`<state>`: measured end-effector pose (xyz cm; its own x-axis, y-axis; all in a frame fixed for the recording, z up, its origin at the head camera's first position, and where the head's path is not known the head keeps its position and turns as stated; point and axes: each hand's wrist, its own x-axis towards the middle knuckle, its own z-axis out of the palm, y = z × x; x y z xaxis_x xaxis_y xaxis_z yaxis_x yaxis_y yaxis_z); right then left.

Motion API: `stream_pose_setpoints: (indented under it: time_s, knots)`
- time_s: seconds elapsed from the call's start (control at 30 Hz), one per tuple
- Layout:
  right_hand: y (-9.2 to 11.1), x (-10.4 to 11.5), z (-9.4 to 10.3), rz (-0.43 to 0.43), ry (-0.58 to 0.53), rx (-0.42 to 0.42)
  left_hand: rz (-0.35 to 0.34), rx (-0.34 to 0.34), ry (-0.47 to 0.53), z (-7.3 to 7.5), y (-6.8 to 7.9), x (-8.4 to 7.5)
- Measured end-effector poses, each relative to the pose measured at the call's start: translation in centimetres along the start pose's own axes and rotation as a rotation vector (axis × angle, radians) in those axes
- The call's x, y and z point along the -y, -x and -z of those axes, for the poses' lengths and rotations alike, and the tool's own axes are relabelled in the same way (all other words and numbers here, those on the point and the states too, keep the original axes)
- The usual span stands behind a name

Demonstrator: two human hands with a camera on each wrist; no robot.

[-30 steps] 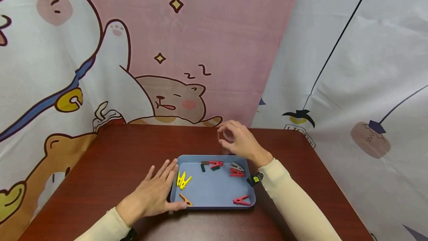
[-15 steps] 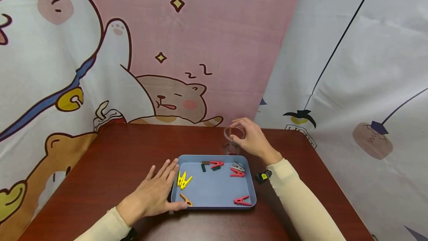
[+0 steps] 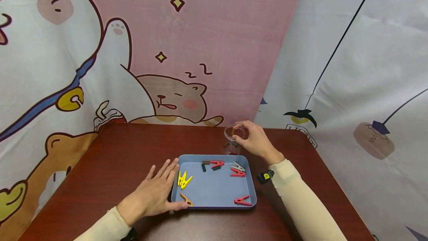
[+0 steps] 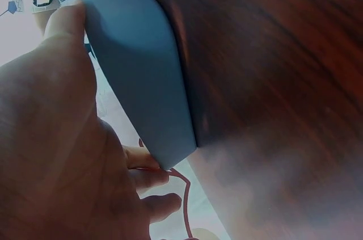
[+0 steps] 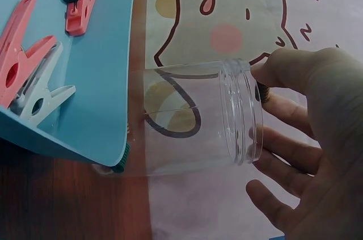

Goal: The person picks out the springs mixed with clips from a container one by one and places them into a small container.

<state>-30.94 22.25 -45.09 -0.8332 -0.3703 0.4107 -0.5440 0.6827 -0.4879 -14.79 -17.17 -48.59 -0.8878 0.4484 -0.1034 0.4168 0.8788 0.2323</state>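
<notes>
Over the mouth of a clear jar [image 3: 232,148], my right hand [image 3: 255,140] pinches a small copper-coloured spring [image 5: 263,92] between thumb and forefinger. Its other fingers are partly bent beside the jar's rim [image 5: 241,112]. A dark green spring [image 5: 119,159] shows through the jar's lower end. My left hand [image 3: 153,190] lies spread against the left side of a blue tray [image 3: 214,192], its thumb on the near rim. Inside the tray are yellow clips [image 3: 184,182], an orange clip [image 3: 186,199], red clips [image 3: 242,200], a grey clip [image 3: 238,166] and several springs [image 3: 203,167].
The tray and jar stand on a dark red-brown wooden table [image 3: 133,148]. The jar is just behind the tray's far right corner. A printed cloth [image 3: 227,47] with cartoon animals hangs behind the table.
My right hand has moved right with the spring, from the jar's left side to over its mouth, and lowered slightly. The left hand and the clips in the tray have stayed put.
</notes>
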Motion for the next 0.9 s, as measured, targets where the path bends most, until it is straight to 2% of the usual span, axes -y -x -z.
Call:
stream_pose_setpoints:
  time_s: [0.9]
  knots:
    - [0.33, -0.12, -0.02, -0.012, -0.023, -0.009, -0.001, -0.005, 0.002, -0.11, 0.09, -0.06]
